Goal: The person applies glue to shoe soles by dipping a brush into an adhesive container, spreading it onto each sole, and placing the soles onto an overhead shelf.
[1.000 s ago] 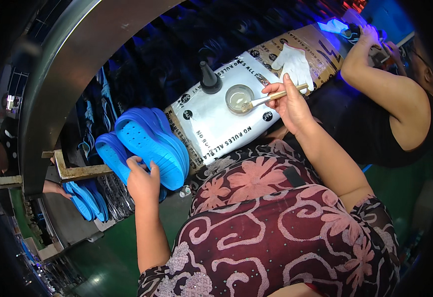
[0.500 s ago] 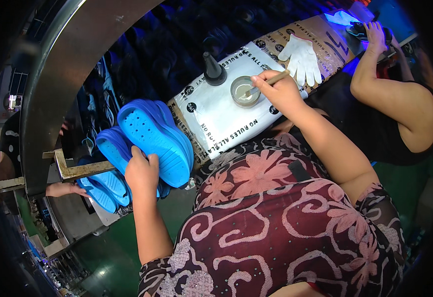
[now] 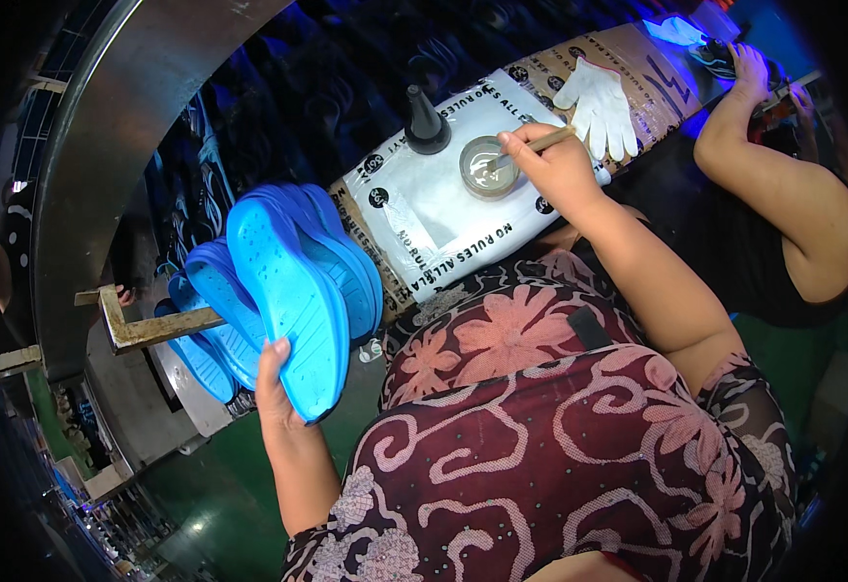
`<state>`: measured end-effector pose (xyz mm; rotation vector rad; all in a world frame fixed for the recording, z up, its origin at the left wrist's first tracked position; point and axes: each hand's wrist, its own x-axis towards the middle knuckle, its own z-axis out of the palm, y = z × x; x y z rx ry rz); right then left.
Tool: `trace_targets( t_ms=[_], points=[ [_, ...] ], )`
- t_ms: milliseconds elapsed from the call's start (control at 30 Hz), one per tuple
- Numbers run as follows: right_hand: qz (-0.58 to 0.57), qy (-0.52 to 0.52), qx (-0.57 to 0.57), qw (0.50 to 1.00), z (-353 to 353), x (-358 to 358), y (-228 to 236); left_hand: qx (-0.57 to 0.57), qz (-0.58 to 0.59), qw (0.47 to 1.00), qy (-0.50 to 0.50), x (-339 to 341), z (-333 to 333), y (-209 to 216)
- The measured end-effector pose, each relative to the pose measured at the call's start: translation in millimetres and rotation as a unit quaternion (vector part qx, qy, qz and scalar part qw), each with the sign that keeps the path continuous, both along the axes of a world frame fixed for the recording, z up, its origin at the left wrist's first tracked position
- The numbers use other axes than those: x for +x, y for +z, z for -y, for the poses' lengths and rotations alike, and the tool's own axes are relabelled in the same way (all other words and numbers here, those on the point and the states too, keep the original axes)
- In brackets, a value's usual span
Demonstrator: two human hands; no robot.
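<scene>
My left hand (image 3: pixel 286 412) is closed on the heel end of a bright blue shoe sole (image 3: pixel 288 291), thumb on its upper face. The sole is tilted up over a stack of similar blue soles (image 3: pixel 351 276). More blue soles (image 3: pixel 215 291) lie to its left. In my right hand (image 3: pixel 560 175) is a small brush (image 3: pixel 548 140), pinched by its handle. Its tip reaches into a round clear cup (image 3: pixel 488 184) with a pale liquid. Close behind the cup stands a black cone-topped bottle (image 3: pixel 426 121); both rest on a white plastic-covered surface (image 3: pixel 443 242).
A white glove (image 3: pixel 597 107) lies on brown cardboard (image 3: pixel 647 73) to the right. Beyond it, a co-worker's arm (image 3: pixel 734 126) reaches toward a dark object. A metal bar (image 3: pixel 162 330) juts in beside the soles, and a large metal frame (image 3: pixel 80 145) curves along the left.
My left hand has lifted the top sole from the stack and drawn it toward me. The brush tip has shifted slightly in the cup. Another person's hand at the left has left view.
</scene>
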<state>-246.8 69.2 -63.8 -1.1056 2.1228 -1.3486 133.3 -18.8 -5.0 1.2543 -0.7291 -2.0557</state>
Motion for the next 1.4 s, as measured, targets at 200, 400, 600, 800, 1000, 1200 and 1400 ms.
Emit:
trace_targets(
  t_ms=[200,400,600,800,1000,1200,1400],
  points=[
    [0.175,-0.043,-0.085,0.98,-13,-6,5,-0.026,0.012,0.992,-0.122,-42,-39,4],
    [0.326,-0.022,-0.156,0.932,-32,3,36,-0.298,0.151,0.936,-0.111,-97,-28,5],
    [0.156,0.124,-0.161,0.967,-48,56,79,-0.464,0.167,0.867,-0.066,-129,-18,5],
    [-0.118,0.197,-0.224,0.947,-36,64,83,-0.552,0.184,0.81,-0.064,-131,-21,2],
    [-0.156,0.214,-0.191,0.945,-31,70,78,-0.653,0.16,0.739,-0.05,-132,-17,-6],
    [-0.148,0.174,-0.151,0.962,-38,61,84,-0.669,0.144,0.728,-0.051,-130,-17,-8],
    [-0.206,0.197,-0.212,0.935,-27,67,77,-0.67,0.132,0.729,-0.047,-132,-18,-10]
  ],
)
